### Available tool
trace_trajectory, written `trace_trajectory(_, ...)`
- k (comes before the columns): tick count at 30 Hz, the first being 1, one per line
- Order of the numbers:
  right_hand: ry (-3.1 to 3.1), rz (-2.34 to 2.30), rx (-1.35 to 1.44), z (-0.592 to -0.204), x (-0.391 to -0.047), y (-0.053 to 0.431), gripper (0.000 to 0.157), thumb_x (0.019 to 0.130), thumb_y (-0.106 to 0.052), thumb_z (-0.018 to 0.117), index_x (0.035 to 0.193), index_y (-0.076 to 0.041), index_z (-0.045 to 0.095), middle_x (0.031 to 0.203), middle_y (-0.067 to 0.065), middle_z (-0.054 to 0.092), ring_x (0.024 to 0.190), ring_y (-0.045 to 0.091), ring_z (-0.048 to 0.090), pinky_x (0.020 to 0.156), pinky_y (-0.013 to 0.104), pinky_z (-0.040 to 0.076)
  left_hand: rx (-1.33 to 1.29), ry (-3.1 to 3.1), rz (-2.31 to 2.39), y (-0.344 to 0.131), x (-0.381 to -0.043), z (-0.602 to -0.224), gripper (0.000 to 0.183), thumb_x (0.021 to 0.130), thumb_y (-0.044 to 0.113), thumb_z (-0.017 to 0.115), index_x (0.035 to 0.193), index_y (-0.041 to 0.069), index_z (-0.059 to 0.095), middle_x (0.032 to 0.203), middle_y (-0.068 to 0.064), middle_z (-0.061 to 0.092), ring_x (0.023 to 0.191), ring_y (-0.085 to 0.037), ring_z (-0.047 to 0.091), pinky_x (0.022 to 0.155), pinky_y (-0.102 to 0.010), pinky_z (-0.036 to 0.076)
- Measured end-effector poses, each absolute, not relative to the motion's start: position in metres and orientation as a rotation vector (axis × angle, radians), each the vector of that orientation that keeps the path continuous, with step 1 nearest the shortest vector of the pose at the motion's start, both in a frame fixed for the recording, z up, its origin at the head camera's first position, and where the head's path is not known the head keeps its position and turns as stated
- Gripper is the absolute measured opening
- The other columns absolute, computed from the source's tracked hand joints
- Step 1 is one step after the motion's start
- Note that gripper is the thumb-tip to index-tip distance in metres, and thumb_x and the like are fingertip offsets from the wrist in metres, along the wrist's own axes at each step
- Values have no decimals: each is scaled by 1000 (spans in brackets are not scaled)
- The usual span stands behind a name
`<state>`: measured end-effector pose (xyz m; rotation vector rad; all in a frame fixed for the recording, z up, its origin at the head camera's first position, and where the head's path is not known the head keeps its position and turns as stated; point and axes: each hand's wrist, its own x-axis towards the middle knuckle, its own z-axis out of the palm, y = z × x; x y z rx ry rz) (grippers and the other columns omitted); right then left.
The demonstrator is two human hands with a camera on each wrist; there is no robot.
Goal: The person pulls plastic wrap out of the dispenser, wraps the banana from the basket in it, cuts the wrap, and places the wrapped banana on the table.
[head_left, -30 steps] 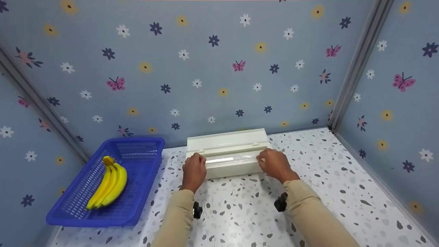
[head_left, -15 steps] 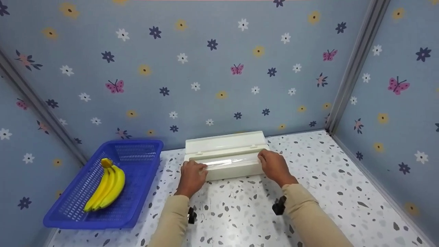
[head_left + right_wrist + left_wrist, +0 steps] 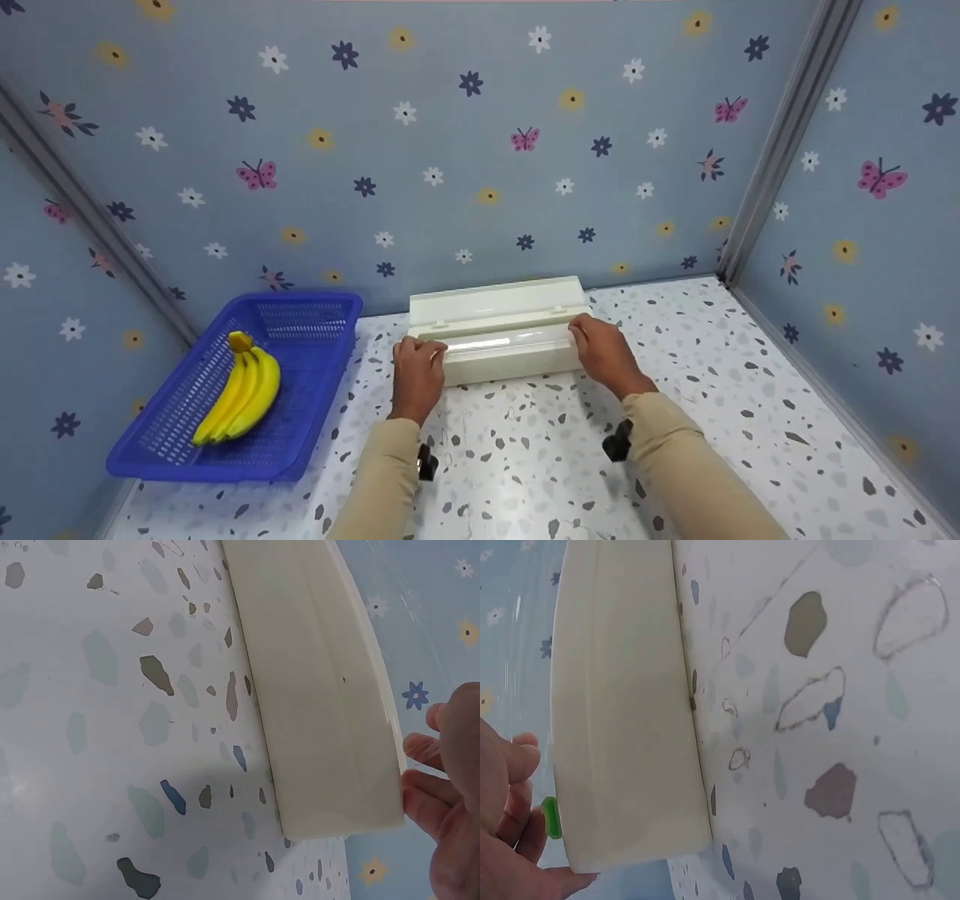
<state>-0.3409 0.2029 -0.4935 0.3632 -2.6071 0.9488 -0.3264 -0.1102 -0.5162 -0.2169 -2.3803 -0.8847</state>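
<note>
In the head view, a white cling film dispenser box (image 3: pixel 517 363) lies with its lid (image 3: pixel 495 298) tipped back towards the wall. Clear, shiny cling film (image 3: pixel 499 342) spans the box's opening between the two hands. My left hand (image 3: pixel 416 376) is at the left end, its fingers bent over the top edge and pinching the film there. At the right end my right hand (image 3: pixel 604 354) pinches the film with bent fingers. A small green piece (image 3: pixel 552 817) shows on the box end beside the left fingers in the left wrist view. The film's edges at the fingertips are hard to see.
A blue perforated basket (image 3: pixel 319 420) stands left of the box, holding a bunch of yellow bananas (image 3: pixel 244 394). The speckled white tabletop (image 3: pixel 517 465) extends in front. A flower-patterned wall (image 3: pixel 450 135) rises close behind the box.
My left hand has shifted slightly left and its fingers have moved to a new position along the box's left edge. The right hand has moved slightly outward. Box and basket stay put.
</note>
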Motion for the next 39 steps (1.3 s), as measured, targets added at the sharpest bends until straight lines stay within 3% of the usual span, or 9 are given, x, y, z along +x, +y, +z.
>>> trace_trajectory(13,-2561,824,364,-490,-336,202,8,98,-9,65,101,-6,72,107,17,56,100,33,58,84,48,51,-121,-2400,-566,-115,-321,-505,10,88,14,77,90,3,76,87,-13,57,87,-31,53,73,-47,46)
trace_trajectory(18,-2537,679,273,-489,-334,197,11,97,-16,67,100,-11,76,94,12,55,83,28,53,69,44,48,-7,-2499,-661,-115,-317,-497,13,92,22,73,96,10,77,83,-9,64,77,-28,60,64,-46,49)
trace_trajectory(23,-2589,876,165,-491,-331,195,19,102,-22,59,109,-12,74,83,4,57,68,19,49,60,38,42,141,-2584,-972,-113,-313,-494,16,97,31,66,100,18,76,82,-1,72,65,-20,62,59,-44,48)
trace_trajectory(30,-2557,1232,-11,-498,-328,193,20,104,-23,57,109,-12,72,82,2,64,71,20,57,72,42,40,172,-2560,-1119,-112,-311,-497,19,98,33,65,104,19,76,78,1,70,60,-16,58,55,-38,43)
trace_trajectory(37,-2523,1294,-31,-498,-328,190,22,103,-24,57,107,-9,72,86,1,66,80,21,59,84,49,36,198,-2505,-1150,-112,-311,-497,21,98,36,65,104,19,77,80,0,70,66,-18,60,59,-39,44)
trace_trajectory(39,-2511,1313,-33,-497,-327,191,21,103,-23,57,107,-8,71,90,3,68,84,21,62,84,47,42,200,-2492,-1142,-111,-311,-495,21,97,37,66,103,20,77,84,0,71,69,-18,62,61,-41,45)
